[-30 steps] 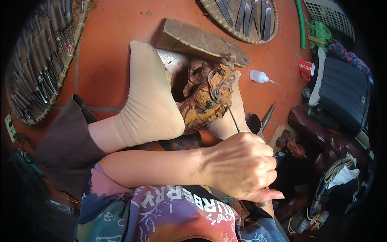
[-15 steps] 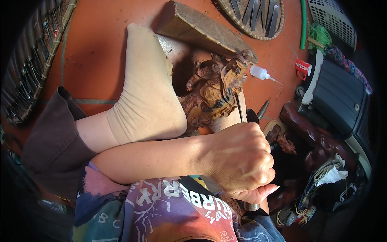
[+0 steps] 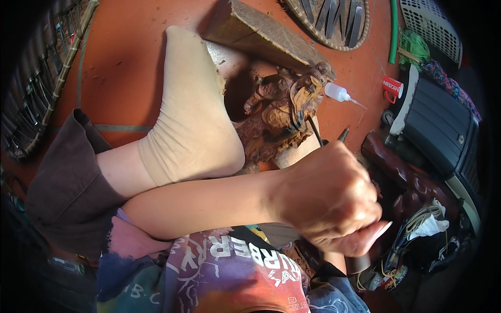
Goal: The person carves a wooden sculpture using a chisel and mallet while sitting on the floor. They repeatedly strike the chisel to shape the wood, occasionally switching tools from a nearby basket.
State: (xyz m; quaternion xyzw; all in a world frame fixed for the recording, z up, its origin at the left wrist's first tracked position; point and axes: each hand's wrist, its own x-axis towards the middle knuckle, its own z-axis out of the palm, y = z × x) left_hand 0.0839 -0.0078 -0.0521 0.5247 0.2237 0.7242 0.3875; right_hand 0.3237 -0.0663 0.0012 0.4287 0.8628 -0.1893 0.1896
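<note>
A brown wooden carving (image 3: 279, 112) with fine relief stands on the orange floor, braced by a foot in a beige sock (image 3: 190, 122). My left forearm crosses from the left, and my left hand (image 3: 326, 195) is fisted around a chisel (image 3: 314, 131). The chisel's thin dark shaft points up, with its tip against the carving's right side. My right hand (image 3: 360, 241) lies mostly hidden under the left, its fingers curled on the chisel's dark handle. A second sock-covered foot (image 3: 296, 155) shows just below the carving.
A rough wood block (image 3: 261, 32) lies behind the carving. A white squeeze bottle (image 3: 338, 93) and a small red cup (image 3: 391, 86) sit to the right. Woven trays of chisels lie at the top (image 3: 334, 23) and far left (image 3: 31, 88). A black case (image 3: 438, 130) and dark carved wood (image 3: 396, 167) crowd the right.
The view has closed in on the carving. My hands have shifted right and slightly down, and the chisel shaft now leans against the carving's right edge instead of its lower front.
</note>
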